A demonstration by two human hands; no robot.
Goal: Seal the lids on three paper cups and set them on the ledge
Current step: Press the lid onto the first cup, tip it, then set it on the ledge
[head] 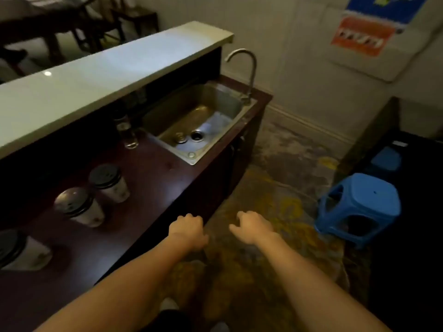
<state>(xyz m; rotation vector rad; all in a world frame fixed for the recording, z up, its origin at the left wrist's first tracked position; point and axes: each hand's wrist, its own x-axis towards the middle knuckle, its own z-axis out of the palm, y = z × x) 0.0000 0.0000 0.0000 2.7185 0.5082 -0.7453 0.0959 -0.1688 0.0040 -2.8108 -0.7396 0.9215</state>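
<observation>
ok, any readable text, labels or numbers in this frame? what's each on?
None can be read.
Orange sign on the white appliance, upper right: white lettering, too blurred to read.
Blue poster above it: only yellow-green marks, no legible words.
Paper cups on the dark counter: small brown prints on the sides, too small to tell.
</observation>
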